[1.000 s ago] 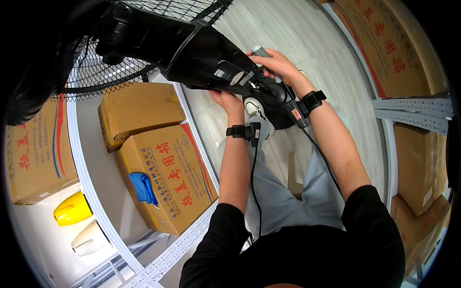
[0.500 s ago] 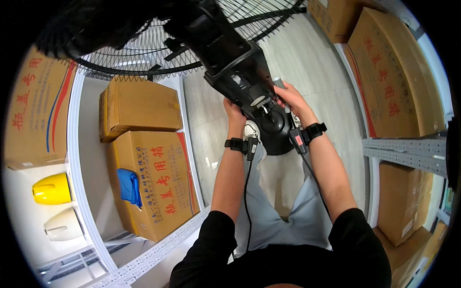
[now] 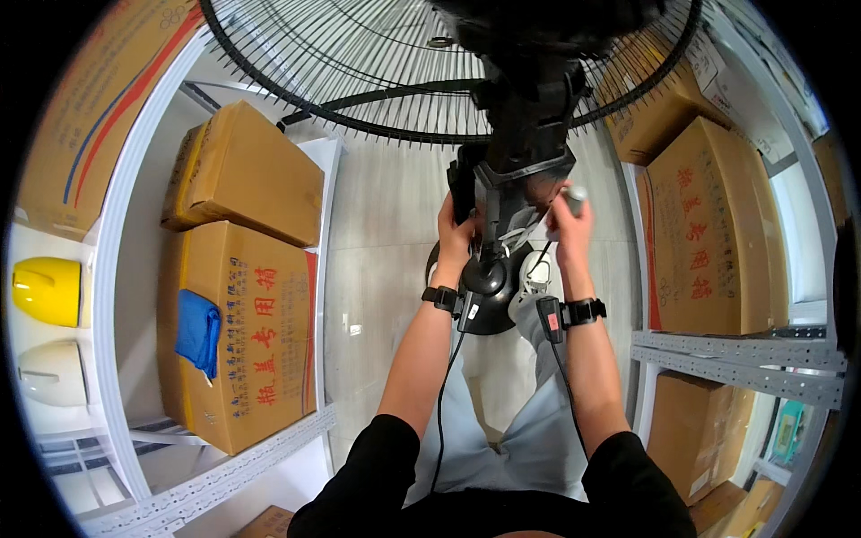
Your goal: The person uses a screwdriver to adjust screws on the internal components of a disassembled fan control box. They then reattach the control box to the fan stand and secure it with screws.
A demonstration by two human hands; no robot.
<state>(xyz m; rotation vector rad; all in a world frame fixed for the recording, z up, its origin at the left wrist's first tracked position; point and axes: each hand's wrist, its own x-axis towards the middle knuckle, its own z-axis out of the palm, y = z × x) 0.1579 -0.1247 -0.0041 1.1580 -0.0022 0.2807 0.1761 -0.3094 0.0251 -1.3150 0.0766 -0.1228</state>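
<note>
A black standing fan fills the top: its wire guard (image 3: 359, 81), upright column (image 3: 529, 117) and round base (image 3: 489, 314) on the floor. My left hand (image 3: 453, 233) grips the left side of the column's lower part, fingers partly hidden behind it. My right hand (image 3: 569, 224) is closed on a grey cylindrical handle (image 3: 576, 197) at the column's right side. A thin cord and a white shoe (image 3: 536, 273) lie beside the base. Both wrists carry black straps with small wired modules.
Metal shelving (image 3: 735, 354) bounds both sides, with cardboard boxes (image 3: 713, 224) on it. A blue cloth (image 3: 197, 327) lies on a left box (image 3: 251, 386); a yellow plastic vessel (image 3: 45, 291) and a white one (image 3: 49, 372) stand farther left. The grey floor (image 3: 372, 269) runs between.
The fan has shifted right and turned, its guard now spreading across the top centre and its column more vertical in view. Both hands have stayed with it; the surroundings have shifted with the camera.
</note>
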